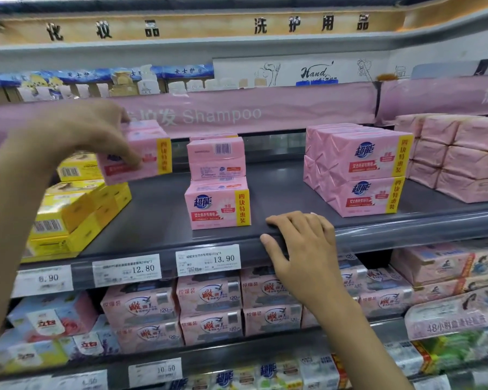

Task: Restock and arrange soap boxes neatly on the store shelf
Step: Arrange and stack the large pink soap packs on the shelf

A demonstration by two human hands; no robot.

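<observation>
My left hand grips a pink soap pack with a yellow side band and holds it in the air above the left part of the grey shelf. In the shelf's middle, two pink packs stand stacked, the upper one turned barcode-forward. Further right sits a deeper stack of the same pink packs, two high. My right hand rests on the shelf's front edge, fingers laid over the lip, holding nothing.
Yellow soap boxes are stacked at the shelf's left end, just under the held pack. Plain pink wrapped packs fill the far right. Price tags line the shelf edge. Lower shelves hold more pink and white soap packs.
</observation>
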